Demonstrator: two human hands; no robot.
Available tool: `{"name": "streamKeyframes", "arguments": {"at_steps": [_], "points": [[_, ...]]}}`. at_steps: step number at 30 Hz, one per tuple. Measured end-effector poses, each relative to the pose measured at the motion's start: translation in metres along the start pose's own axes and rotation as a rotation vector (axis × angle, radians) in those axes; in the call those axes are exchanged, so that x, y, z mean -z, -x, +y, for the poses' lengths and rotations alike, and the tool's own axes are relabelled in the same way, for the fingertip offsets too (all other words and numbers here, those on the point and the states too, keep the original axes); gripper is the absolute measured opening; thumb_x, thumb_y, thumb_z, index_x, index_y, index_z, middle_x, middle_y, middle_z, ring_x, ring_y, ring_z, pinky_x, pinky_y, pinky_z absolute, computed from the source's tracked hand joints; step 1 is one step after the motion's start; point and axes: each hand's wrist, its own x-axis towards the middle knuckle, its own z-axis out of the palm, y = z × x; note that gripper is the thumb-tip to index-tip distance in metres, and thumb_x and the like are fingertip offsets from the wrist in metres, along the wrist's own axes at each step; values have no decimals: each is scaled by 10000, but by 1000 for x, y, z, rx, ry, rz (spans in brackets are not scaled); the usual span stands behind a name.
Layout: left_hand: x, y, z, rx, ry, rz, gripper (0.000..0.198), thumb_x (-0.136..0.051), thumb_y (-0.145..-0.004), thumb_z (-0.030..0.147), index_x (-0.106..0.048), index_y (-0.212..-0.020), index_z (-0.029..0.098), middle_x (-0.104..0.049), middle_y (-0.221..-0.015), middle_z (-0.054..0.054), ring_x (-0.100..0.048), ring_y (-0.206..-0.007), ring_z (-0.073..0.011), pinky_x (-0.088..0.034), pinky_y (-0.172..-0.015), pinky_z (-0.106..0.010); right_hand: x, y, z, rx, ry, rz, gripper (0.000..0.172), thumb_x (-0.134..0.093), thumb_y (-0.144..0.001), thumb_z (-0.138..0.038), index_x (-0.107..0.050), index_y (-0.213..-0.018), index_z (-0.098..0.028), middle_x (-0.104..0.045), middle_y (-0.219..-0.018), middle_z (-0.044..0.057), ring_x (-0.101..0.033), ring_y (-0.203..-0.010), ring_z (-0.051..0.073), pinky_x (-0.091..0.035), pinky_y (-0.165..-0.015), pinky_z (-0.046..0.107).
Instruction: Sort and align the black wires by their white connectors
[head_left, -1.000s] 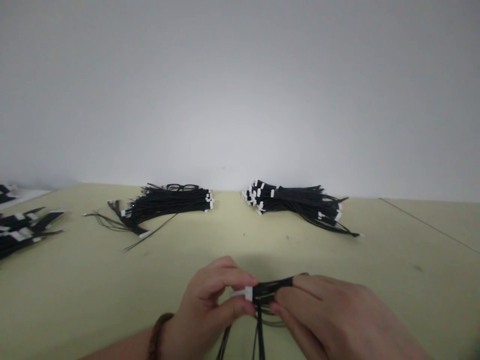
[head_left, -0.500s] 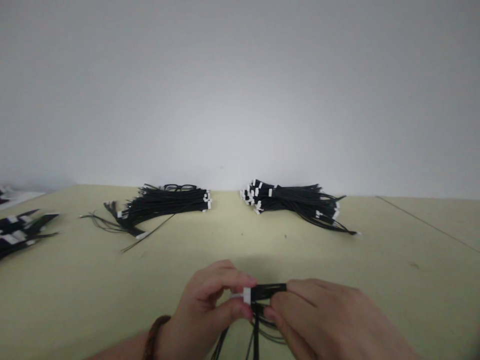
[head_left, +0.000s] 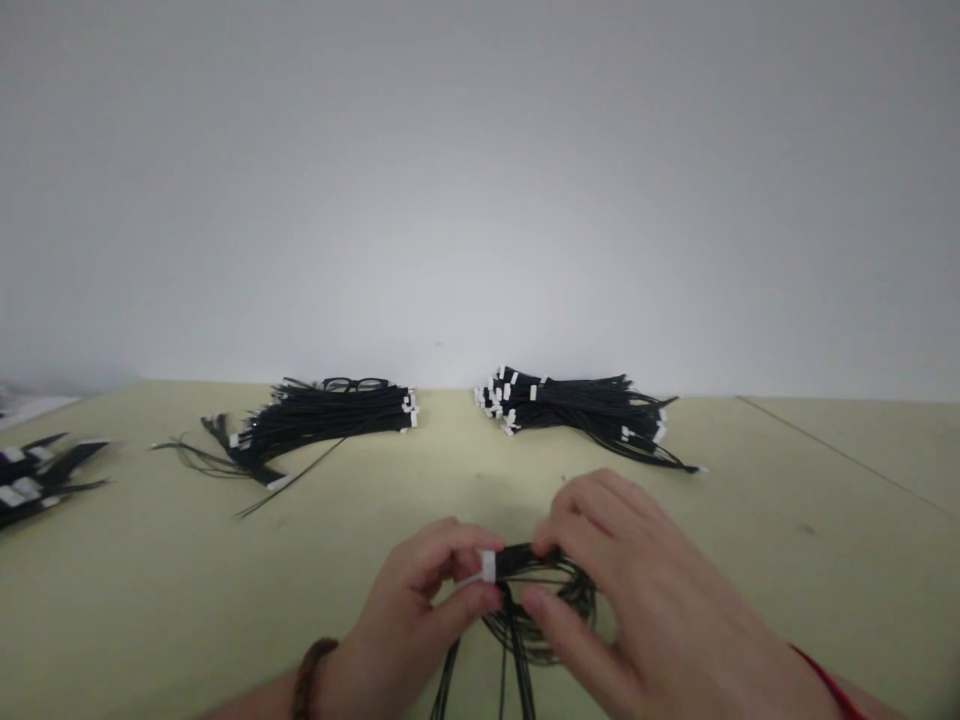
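Left hand: my left hand is closed, thumb and fingers clamped on the white connector at the end of the black wire bundle.

Right hand: my right hand is arched over the bundle just beside the connector, with the fingers curled around it. I cannot tell whether it is gripping the wires or only touching them.

Bundle: it sits between my hands, above the yellow-green table, with a wire loop under my right hand and loose wire ends trailing toward me.

Risk: if my left pinch slackens, the wires could slip and fan out. A pull on the loose ends could snag the loop into a tangle.

Change: my right hand has lifted from lying flat over the wires, and the loop now shows more openly.

Nearby: two wire piles lie ahead, with glasses at the back of the left one.
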Motion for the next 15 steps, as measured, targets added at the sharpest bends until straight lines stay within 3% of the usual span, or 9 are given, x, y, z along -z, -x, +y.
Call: {"name": "streamKeyframes", "arguments": {"at_steps": [2,4,5,6,7,8,11,13,15], "points": [[1,-3,-2,48,-55,-1,149,-665,-790,303,-693,-925,247,-618,-737,-10,-577,-673,-160,-471,-620,-257,3,-6,-2,-140,-197,-47,456,-634,-764,-413,-553,-1132,-157,-547,-1124,125,-466,-1054,290,-365,-866,413],[5,-9,-6,67,-140,-46,174,-614,-812,307,-683,-950,226,-621,-759,-26,-592,-693,-179,-493,-632,-280,0,-11,2,-258,-347,-199,613,-749,-592,-415,-566,-1114,-150,-576,-1095,126,-495,-1014,308,-363,-862,421],[8,-13,-8,72,-217,-74,191,-588,-819,304,-680,-962,216,-624,-768,-34,-598,-696,-187,-507,-635,-295,-3,-13,8,-283,-386,-260,478,-775,-526,-363,-623,-934,-165,-625,-905,85,-549,-851,281,-395,-780,397],[13,-17,-9,66,-318,-90,214,-563,-822,298,-678,-975,205,-628,-779,-46,-605,-705,-199,-521,-647,-316,-5,-16,14,-292,-413,-277,245,-730,-571,-309,-618,-747,-180,-598,-688,31,-542,-664,222,-401,-691,364],[18,-20,-10,67,-439,-95,238,-533,-828,285,-673,-998,194,-639,-828,-67,-614,-752,-219,-533,-689,-351,-7,-19,22,-310,-445,-255,144,-669,-644,-284,-566,-615,-187,-526,-561,-1,-495,-563,180,-387,-643,343],[22,-23,-9,50,-567,-62,271,-505,-835,286,-662,-1031,185,-645,-927,-100,-614,-855,-251,-527,-776,-410,-7,-22,29,-321,-494,-216,176,-627,-698,-280,-533,-580,-188,-486,-529,-15,-461,-527,159,-374,-619,329],[26,-24,7,-19,-688,-19,401,-434,-880,342,-553,-1213,155,-502,-1303,-181,-406,-1244,-333,-323,-1034,-557,2,-32,34,-296,-744,-64,231,-551,-805,-369,-521,-674,-182,-475,-589,-22,-443,-556,141,-364,-605,302],[15,-19,27,-119,-683,-186,493,-412,-899,428,-429,-1330,188,-437,-1390,-159,-333,-1305,-330,-293,-1057,-555,15,-35,17,-245,-963,42,279,-502,-834,-464,-508,-790,-189,-433,-607,-35,-416,-572,138,-365,-601,291],[-6,-14,49,-187,-522,-297,495,-381,-900,501,-456,-1283,195,-529,-1284,-159,-437,-1215,-325,-343,-1024,-528,32,-35,-14,-189,-1175,136,296,-444,-860,-504,-472,-868,-210,-342,-587,-62,-356,-554,133,-367,-593,281]]}}
